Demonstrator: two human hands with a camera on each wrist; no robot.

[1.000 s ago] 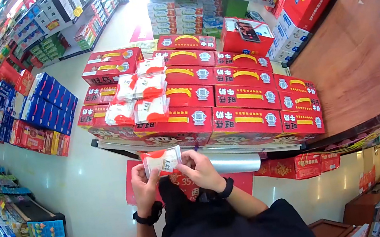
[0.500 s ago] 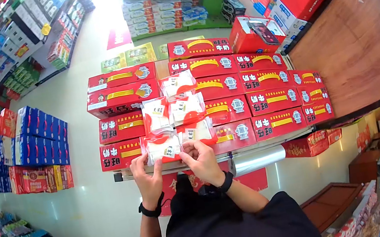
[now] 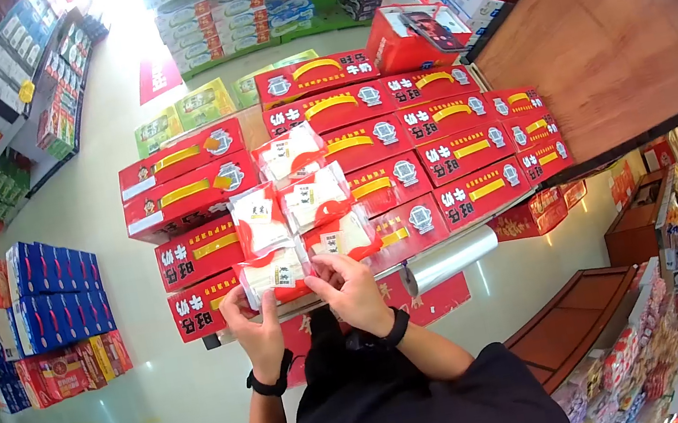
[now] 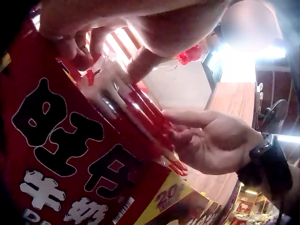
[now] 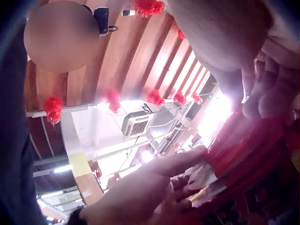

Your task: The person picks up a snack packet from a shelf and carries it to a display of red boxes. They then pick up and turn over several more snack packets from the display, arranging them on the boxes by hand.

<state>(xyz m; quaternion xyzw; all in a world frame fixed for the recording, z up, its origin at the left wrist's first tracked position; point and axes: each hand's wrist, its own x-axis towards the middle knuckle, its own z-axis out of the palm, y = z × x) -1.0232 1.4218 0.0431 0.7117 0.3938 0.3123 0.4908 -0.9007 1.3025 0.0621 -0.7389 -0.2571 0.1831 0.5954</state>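
Note:
A white and red plastic packet (image 3: 278,274) with dark print lies at the front edge of the red milk cartons, beside several similar packets (image 3: 314,198). My left hand (image 3: 260,337) pinches its near left corner between thumb and fingers, also seen in the left wrist view, where the shiny packet (image 4: 133,105) overlaps the carton side. At the packet's right side, my right hand (image 3: 351,292) pinches the edge with thumb and fingers. The right wrist view shows both hands close to the red wrapping, strongly backlit.
Red milk cartons (image 3: 473,153) with yellow handles form a stacked platform. A phone (image 3: 432,30) rests on a red box at the back. A shiny roll (image 3: 453,264) sticks out below the front edge. To the right stands a wooden panel (image 3: 596,34); blue boxes (image 3: 57,294) are at left.
Both hands have carried the packet forward from before my body onto the cartons, at the front of the packet group. The head view has shifted and turned.

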